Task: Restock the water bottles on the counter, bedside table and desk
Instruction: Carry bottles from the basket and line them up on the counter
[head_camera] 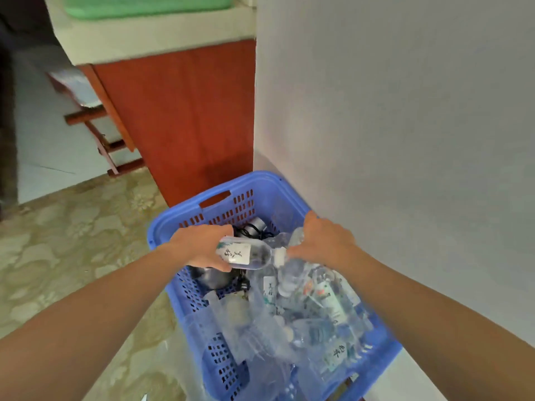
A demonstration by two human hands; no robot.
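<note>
A blue plastic basket (pixel 185 215) stands on the floor by the wall, filled with several clear water bottles (pixel 324 308) in torn plastic wrap. My left hand (pixel 199 244) grips one water bottle (pixel 246 254) with a white label, held sideways over the basket with its cap pointing right. My right hand (pixel 321 241) is curled round the top of another bottle (pixel 295 237) just beside that cap; its fingers are partly hidden.
A red-brown counter cabinet (pixel 185 117) with a pale top (pixel 150 39) stands behind the basket, a green tray (pixel 144 5) on it. A white wall (pixel 405 111) is on the right. A wooden rack (pixel 98 131) stands left. Dark objects with cords (pixel 252 230) lie in the basket.
</note>
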